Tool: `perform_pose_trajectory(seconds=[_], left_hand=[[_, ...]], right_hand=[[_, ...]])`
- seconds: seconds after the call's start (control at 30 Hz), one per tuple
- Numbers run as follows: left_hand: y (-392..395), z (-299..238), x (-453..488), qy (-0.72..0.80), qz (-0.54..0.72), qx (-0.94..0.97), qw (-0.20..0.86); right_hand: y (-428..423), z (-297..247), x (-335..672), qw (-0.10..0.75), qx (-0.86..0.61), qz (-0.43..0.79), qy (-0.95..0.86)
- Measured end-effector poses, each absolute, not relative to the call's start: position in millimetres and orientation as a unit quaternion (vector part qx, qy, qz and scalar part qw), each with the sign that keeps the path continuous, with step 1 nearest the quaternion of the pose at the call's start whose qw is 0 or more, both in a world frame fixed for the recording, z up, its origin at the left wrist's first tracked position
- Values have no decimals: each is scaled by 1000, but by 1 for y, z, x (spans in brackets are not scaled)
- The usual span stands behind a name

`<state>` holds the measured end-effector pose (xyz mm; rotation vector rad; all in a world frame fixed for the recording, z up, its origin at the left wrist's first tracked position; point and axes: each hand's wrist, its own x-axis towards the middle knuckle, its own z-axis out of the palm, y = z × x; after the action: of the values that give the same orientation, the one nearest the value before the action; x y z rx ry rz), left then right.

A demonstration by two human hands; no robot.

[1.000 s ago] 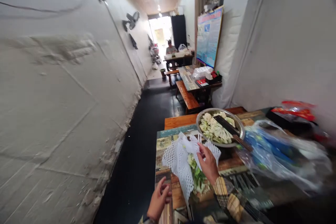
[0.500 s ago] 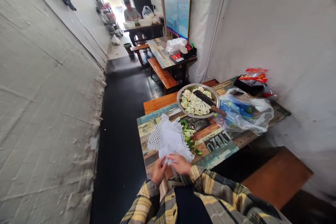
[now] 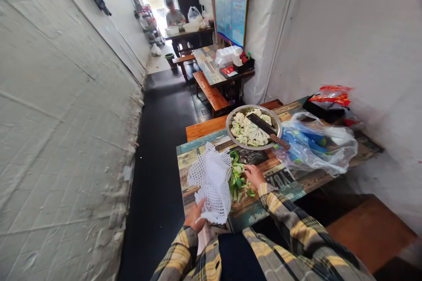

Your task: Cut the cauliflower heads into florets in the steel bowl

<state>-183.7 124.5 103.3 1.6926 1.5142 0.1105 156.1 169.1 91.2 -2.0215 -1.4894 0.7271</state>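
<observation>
White foam netting (image 3: 212,180) lies bunched along the left part of the patterned table (image 3: 239,215). My left hand (image 3: 197,216) grips its near left edge between thumb and fingers. Beside the netting is a small heap of green cauliflower leaves and trimmings (image 3: 236,178). My right hand (image 3: 254,178) is at the right side of this heap, its fingertips closed on some leaves and partly hidden among them. Farther back stands a metal bowl (image 3: 231,137) of cut cauliflower (image 3: 245,131). A cleaver (image 3: 262,125) lies across the bowl, its wooden handle over the rim.
Right of the bowl lies a clear plastic bag (image 3: 339,149) with blue and green items. Behind it sits a black box (image 3: 323,109) with red packets. Wooden benches (image 3: 211,92) and another table (image 3: 206,63) stand ahead; a person (image 3: 174,17) sits at the far end.
My hands have parted. The right one has left the netting and moved right to the leaves; the left still holds the netting, which has shifted left, uncovering more leaves.
</observation>
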Motion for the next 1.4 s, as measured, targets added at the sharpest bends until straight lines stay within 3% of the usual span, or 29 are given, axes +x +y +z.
perform_pose_trajectory(seconds=[0.17,0.27,0.37,0.53,0.87,1.2,1.4], left_hand=[[108,130,-186,664,73,620,412],[96,153,-166,668,168,516,509],[89,170,-143,563,179,573,568],[90,161,-124,448,84,738,497],[106,108,-135,578,60,705,406],[93,143,-136,630,156,655,388],[93,163,-106,514,144,750,392]], right_hand=[[194,75,148,202,-743,242,-590],[193,66,152,170,-748,235,-597],[185,58,159,144,-760,230,-590],[174,61,180,127,-775,214,-581],[181,87,149,125,-669,228,-697],[170,102,136,126,-620,248,-733],[132,101,101,133,-542,324,-764]])
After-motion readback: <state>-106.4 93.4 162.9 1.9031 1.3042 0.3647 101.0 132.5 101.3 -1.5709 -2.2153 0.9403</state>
